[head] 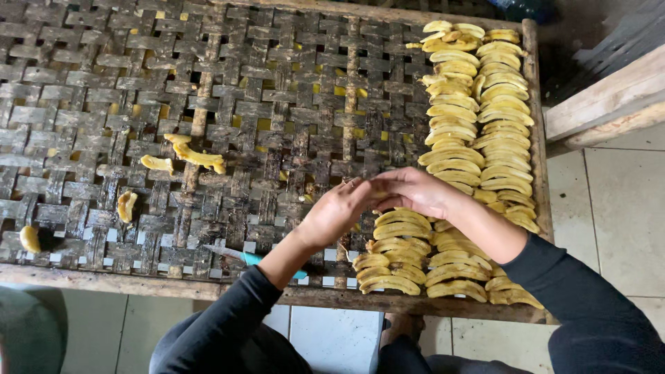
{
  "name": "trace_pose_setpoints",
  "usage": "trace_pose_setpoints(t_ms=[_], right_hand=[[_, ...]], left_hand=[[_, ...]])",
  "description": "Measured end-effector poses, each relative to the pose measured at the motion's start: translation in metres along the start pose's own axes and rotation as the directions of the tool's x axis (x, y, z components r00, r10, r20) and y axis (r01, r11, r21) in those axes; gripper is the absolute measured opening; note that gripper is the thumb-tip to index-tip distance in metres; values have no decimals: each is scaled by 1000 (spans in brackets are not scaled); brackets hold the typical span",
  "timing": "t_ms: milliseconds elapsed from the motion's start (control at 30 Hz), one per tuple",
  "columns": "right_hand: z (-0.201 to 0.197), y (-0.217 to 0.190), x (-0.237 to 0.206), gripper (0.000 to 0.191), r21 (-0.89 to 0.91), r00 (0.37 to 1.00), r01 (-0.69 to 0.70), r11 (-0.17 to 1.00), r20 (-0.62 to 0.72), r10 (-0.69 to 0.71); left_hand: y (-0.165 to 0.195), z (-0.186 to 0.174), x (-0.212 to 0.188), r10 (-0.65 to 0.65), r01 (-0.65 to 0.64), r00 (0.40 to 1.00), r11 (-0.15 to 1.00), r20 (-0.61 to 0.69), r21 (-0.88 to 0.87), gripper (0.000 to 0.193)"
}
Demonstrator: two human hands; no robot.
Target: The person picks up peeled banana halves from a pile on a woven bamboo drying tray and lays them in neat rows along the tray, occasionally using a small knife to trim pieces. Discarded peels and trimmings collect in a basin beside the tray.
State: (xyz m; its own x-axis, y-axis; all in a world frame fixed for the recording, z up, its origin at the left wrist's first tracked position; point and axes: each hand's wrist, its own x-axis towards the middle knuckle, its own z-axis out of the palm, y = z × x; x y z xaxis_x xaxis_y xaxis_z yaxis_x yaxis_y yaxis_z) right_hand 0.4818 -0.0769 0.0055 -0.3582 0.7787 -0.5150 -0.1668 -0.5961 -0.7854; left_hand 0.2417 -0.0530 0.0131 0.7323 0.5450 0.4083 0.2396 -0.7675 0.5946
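Both hands meet above the woven drying rack (90,111), left hand (332,211) and right hand (415,190) fingertips pinched together on something too small to identify, sliced banana rows (478,125) fill only the right strip, loose pieces (197,158) and knife (242,256) lie left.

A single view is given, taken from a camera worn on the head and aimed steeply downward. The woven drying rack (208,104) is seen from above at close range, its near wooden edge running across the lower part of the frame and its far edge cut by the top. The left hand (332,215) and right hand (415,190) are caught near the middle, right of centre. Tiled floor (616,208) is taken in at the right and bottom. No second view is provided.
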Motion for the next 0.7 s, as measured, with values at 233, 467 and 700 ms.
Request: trace_pose_setpoints(t_ms=[233,467,700], right_hand=[[-28,-5,-11,31,-394,946,20,919,-289,-145],[0,14,-8,17,-644,941,150,750,-141,-309],[9,17,-7,12,-887,877,344,307,187,-443]], left_hand=[[3,39,-2,-201,199,980,976,-9,-91,25],[6,24,-22,-220,233,950,972,222,-34,9],[-1,-15,-49,-93,67,990,972,105,224,14]])
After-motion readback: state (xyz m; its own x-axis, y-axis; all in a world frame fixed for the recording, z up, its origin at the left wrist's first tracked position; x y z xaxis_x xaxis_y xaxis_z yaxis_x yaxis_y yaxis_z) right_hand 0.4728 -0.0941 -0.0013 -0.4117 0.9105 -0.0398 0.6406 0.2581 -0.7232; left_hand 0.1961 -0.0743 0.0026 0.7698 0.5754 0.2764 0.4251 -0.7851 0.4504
